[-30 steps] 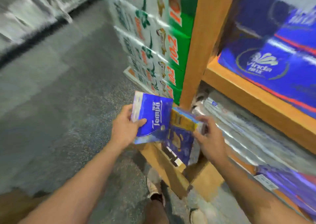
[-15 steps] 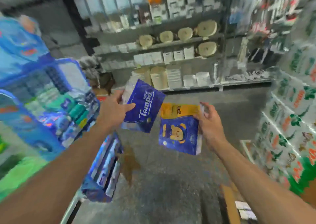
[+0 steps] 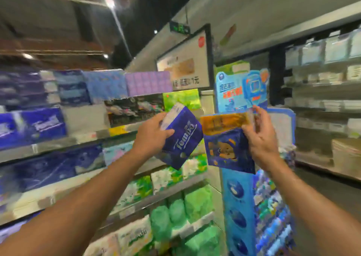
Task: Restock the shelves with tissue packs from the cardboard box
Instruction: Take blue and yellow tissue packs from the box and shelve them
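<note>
Standing by the aisle and reading from the left, the shelves (image 3: 64, 144) are running in tiers, already crowded with blue, purple and green packs too smeared to count, so any free slot is hard to pick out. The person is raising two packs, one per hand, presumably to match each against its row. The left hand (image 3: 151, 136) is gripping the blue Tempo pack (image 3: 182, 138) by its left edge, thumb across the front, tilting it so the label is showing. Just beside it, not quite touching, the right hand (image 3: 260, 140) is pinching the yellow-topped blue pack (image 3: 227, 146) near its top corner, letting it hang. The cardboard box is sitting out of sight.
</note>
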`<state>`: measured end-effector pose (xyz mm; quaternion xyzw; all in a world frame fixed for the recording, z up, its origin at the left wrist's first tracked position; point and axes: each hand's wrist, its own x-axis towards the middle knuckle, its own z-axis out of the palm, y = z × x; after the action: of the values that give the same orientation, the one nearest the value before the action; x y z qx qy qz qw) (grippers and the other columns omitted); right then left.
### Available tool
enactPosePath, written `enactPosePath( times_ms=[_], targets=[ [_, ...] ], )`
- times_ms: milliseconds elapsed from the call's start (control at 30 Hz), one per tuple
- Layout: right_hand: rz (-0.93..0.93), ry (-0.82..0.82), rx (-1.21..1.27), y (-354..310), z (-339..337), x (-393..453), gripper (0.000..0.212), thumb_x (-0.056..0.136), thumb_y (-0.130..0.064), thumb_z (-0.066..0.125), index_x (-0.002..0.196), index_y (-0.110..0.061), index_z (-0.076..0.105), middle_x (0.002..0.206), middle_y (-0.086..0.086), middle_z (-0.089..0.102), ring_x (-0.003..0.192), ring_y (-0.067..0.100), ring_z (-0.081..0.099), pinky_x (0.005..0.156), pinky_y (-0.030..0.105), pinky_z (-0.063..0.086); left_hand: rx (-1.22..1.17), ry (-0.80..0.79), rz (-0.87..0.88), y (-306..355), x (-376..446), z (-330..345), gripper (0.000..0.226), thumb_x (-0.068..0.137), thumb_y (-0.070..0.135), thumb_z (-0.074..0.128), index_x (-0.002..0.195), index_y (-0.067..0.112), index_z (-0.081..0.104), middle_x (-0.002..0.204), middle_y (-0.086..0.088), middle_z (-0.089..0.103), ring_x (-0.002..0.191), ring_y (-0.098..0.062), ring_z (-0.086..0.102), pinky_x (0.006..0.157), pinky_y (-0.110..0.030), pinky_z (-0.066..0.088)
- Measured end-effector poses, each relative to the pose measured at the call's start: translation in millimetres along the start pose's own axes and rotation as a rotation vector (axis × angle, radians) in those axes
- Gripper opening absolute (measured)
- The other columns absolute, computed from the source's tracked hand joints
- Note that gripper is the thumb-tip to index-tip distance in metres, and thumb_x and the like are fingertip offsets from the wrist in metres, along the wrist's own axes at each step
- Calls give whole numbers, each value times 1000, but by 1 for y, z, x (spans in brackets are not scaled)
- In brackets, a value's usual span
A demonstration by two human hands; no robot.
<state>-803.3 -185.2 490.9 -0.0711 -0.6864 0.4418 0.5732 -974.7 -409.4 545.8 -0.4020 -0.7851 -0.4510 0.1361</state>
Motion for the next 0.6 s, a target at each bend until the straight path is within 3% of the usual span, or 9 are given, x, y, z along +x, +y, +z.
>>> enactPosePath(
  times_ms=[100,200,333,400,467,600],
  targets=[
    [-159,-40,-41,-6,102,41,60,82,-22,54,140,-14,43,123,0,58,101,5,56,90,24,42,130,126,-6,-38,42,-74,53,76,26,73,128,26,61,118,0,70,106,-25,65,93,-39,50],
    [-282,-39,25,-10,186,81,62,83,-20,53,143,-12,42,132,-5,52,114,2,50,96,10,35,250,214,16,-63,90,-133,48,89,19,68,135,22,56,127,-5,65,114,-28,59,96,-39,46],
    [-343,-73,167,0,284,127,59,84,-22,54,142,-14,43,133,-2,56,116,13,56,98,25,42,481,351,47,-88,144,-194,51,94,17,63,142,18,48,137,-10,58,122,-30,54,100,-37,43],
    [-392,-135,212,8,331,145,60,85,-22,54,143,-10,43,136,-1,54,119,10,53,102,21,39,576,395,47,-106,166,-224,53,94,13,62,144,15,45,139,-14,55,125,-31,53,103,-39,43],
    [-438,-218,236,7,377,158,61,84,-21,54,143,-9,43,128,-4,55,109,2,51,94,13,37,655,437,22,-125,183,-252,51,93,10,62,142,12,47,136,-17,57,122,-34,54,101,-41,45],
    [-547,-405,269,-6,465,179,64,85,-31,50,145,-14,41,114,1,59,98,6,49,82,20,35,838,495,-59,-165,219,-312,53,89,10,66,139,14,50,133,-17,59,120,-35,54,100,-40,41]
  ],
)
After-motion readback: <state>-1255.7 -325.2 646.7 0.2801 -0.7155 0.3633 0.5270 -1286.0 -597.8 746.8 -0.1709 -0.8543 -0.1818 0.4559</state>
